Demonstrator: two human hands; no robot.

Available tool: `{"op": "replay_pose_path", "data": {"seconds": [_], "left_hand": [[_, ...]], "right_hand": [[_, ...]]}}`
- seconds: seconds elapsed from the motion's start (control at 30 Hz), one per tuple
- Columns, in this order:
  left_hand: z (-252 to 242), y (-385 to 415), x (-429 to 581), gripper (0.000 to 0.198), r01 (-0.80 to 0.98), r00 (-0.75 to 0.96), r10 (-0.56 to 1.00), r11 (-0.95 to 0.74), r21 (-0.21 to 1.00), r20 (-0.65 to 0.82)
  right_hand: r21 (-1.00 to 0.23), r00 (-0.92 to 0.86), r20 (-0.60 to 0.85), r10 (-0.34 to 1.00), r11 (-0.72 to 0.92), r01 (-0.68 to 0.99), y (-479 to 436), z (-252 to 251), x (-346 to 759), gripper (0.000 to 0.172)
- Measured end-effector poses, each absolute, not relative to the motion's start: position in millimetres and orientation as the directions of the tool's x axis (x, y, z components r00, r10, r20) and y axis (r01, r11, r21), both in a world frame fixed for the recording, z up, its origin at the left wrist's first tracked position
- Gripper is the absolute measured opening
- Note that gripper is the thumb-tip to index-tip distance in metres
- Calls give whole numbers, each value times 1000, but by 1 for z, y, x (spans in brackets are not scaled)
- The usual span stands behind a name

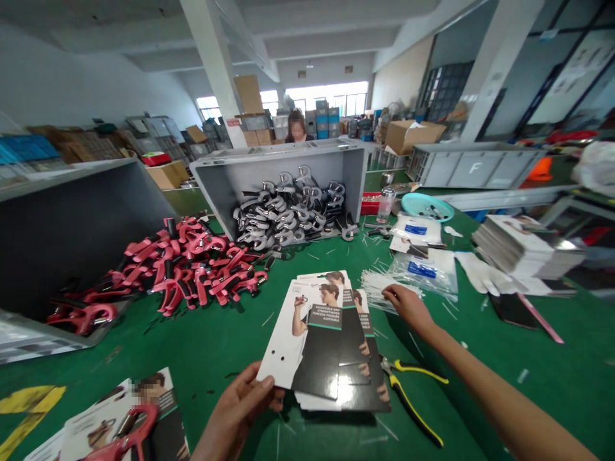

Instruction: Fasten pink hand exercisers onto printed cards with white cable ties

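While pinching the lower-left edge of a fanned stack of printed cards (317, 346): the left hand (235, 410), grip clamped on the card edge, whether on one card or several impossible to tell from this view. Up and to the right of the stack, the right hand (408, 306), grip loosely apart, fingertips at the end of a bundle of white cable ties (387, 288), with no clear hold on it. Between the two hands and just beside the cards, yellow-and-black-handled pliers (408, 390) on the green bench (480, 410). Farther off, a loose heap of pink hand grip strengtheners (192, 269), and a grey plastic crate (288, 160) full of grey-and-black strengtheners (283, 214). At lower left, one pink strengthener (129, 429) on a further printed card (91, 435), the only such pairing in clear view. To the right, a clear plastic bag of cable ties (423, 272), white gloves (485, 272) and a tall pile of printed cards (523, 246). Progress, as judged from this layout: very little paired so far, with nearly all strengtheners loose and most cards bare. Far beyond the crate, a co-worker (296, 127), hands out of view.
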State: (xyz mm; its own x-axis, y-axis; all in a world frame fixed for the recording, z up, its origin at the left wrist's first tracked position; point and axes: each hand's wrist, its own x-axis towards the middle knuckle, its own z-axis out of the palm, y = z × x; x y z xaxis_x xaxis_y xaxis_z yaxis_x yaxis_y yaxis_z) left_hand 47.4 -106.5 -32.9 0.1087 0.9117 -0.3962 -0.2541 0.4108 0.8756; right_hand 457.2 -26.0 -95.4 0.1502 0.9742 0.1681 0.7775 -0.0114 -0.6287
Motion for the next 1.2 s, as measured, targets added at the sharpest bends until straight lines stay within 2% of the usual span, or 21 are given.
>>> {"op": "replay_pose_path", "data": {"seconds": [0.1, 0.27, 0.4, 0.47, 0.53, 0.6, 0.63, 0.7, 0.73, 0.8, 0.9, 1.0, 1.07, 1.13, 1.2], "left_hand": [[-29, -111, 45, 46, -290, 41, 914, 397, 871, -403], [-21, -98, 23, 39, -266, 45, 942, 332, 905, -332], [-28, -86, 12, 36, -243, 92, 945, 327, 913, -314], [-31, -80, 15, 38, -161, 119, 953, 297, 941, -280], [-26, -78, 23, 40, 26, 29, 991, 132, 991, -133], [-13, -82, 36, 36, 267, -69, 986, -126, 955, 149], [-5, -86, 44, 33, 356, -53, 955, -255, 899, 292], [13, -98, 60, 30, 385, 155, 888, -459, 801, 434], [20, -103, 68, 29, 345, 274, 852, -520, 781, 446], [30, -113, 80, 24, 285, 395, 826, -526, 802, 402], [31, -120, 83, 12, 269, 403, 871, -405, 874, 279], [24, -123, 77, 12, 186, 307, 935, -240, 953, 175], [19, -123, 74, 13, 71, 172, 979, -122, 990, 108], [14, -123, 75, 16, -7, 63, 996, -56, 998, 56], [11, -123, 78, 17, 17, 9, 998, -56, 998, 56]], "right_hand": [[-725, 162, 109, 981, -33, 688, -29, -82, 456, 34], [-863, 103, 24, 994, -31, 504, -44, -48, 441, 42], [-912, 49, 11, 999, -10, 409, -54, -21, 429, 41], [-923, 31, 19, 999, 5, 386, -57, -6, 419, 39], [-928, -7, 27, 1000, 28, 371, -62, 12, 403, 35], [-920, -101, 46, 994, 81, 382, -70, 32, 379, 27], [-906, -177, 56, 983, 124, 405, -76, 41, 364, 23], [-855, -323, 81, 943, 232, 463, -89, 57, 334, 15], [-829, -381, 88, 920, 280, 484, -95, 62, 320, 13], [-796, -450, 96, 888, 339, 501, -104, 69, 300, 10], [-859, -493, 35, 869, 278, 430, -106, 67, 288, 11], [-983, -602, -111, 791, 2, 184, -100, 56, 285, 18], [-988, -619, -119, 777, -153, -2, -96, 45, 280, 24], [-974, -567, -93, 818, -194, -120, -94, 33, 270, 26], [-969, -499, -74, 863, -181, -169, -94, 22, 259, 23]]}}
